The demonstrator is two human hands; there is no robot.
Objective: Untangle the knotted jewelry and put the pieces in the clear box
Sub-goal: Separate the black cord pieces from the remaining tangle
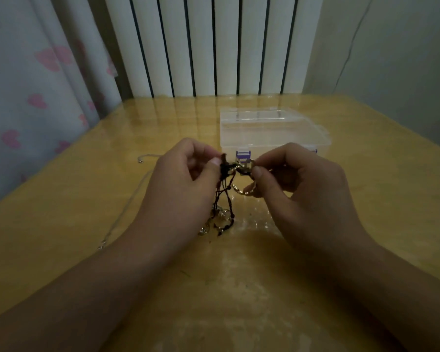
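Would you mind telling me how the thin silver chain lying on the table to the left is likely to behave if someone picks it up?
The silver chain lies in a loose curve on the table, so it is probably floppy and would sag from wherever it is pinched. It looks very fine, so likely light. Its free ends could well snag or knot again.

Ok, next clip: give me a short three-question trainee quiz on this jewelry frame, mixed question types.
1. True or false: the clear box has its lid shut.
2. Which of the hands pinches the dark cord? A) left hand B) right hand C) neither
3. Fill in: the thin silver chain lies on the table to the ____ of the hands.

Key: 1. True; the lid sits down on the box, and the purple latch faces the person. 2. A; the right hand pinches the gold rings joined to the cord. 3. Left.
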